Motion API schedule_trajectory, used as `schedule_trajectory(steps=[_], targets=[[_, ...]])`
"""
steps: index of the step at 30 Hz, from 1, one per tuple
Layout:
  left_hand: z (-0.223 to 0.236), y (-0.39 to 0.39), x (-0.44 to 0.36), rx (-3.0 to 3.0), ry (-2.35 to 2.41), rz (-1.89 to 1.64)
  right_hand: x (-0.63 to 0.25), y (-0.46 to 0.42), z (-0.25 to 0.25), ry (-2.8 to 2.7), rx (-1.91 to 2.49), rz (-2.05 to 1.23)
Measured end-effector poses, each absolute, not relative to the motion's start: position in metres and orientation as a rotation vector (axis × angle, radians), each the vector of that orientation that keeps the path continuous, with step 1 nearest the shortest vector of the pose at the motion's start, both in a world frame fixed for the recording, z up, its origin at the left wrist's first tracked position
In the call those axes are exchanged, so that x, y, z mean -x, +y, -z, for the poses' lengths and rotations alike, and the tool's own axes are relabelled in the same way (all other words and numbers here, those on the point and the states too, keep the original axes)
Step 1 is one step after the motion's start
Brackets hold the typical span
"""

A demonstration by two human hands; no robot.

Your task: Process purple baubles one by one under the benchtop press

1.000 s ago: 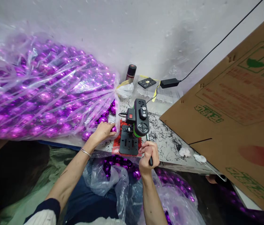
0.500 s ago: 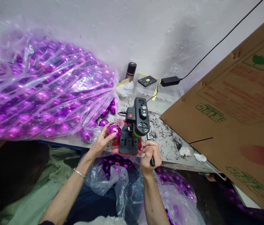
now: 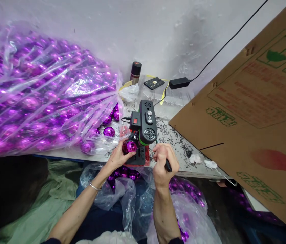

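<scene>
My left hand (image 3: 118, 156) grips a shiny purple faceted ball (image 3: 129, 146) between thumb and fingers. It holds the ball over the black slotted base plate (image 3: 139, 156) of a small bench machine (image 3: 148, 120). This machine has a black upper body with round vents, several buttons and a red switch on a side box. My right hand (image 3: 165, 162) is wrapped round the black-ended lever (image 3: 168, 166) at the machine's front right. Several loose purple balls (image 3: 109, 131) lie on the table left of the machine.
A large clear bag of purple balls (image 3: 43, 98) fills the left. Right stands a big cardboard box (image 3: 249, 118). Behind the machine are a dark flask (image 3: 135, 73), a phone-like slab (image 3: 154, 83) and a power adapter (image 3: 179, 83). Black scraps litter the table (image 3: 169, 135). Plastic covers my lap.
My left hand has carried the purple ball rightward, from beside the machine to over its base plate. My right hand stays on the lever. The whole view has shifted slightly.
</scene>
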State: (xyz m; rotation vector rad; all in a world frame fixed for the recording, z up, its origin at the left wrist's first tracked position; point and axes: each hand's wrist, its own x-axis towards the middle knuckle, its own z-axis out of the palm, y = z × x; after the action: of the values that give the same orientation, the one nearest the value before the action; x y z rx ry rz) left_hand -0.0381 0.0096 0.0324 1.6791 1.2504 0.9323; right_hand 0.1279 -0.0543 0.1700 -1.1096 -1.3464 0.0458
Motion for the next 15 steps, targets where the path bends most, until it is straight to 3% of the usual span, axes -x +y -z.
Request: schedule_trajectory(steps=[15], targets=[[-0.042, 0.011, 0.036, -2.041, 1.256, -0.867, -0.129, -0.058, -0.16, -1.383, 1.115, 0.015]])
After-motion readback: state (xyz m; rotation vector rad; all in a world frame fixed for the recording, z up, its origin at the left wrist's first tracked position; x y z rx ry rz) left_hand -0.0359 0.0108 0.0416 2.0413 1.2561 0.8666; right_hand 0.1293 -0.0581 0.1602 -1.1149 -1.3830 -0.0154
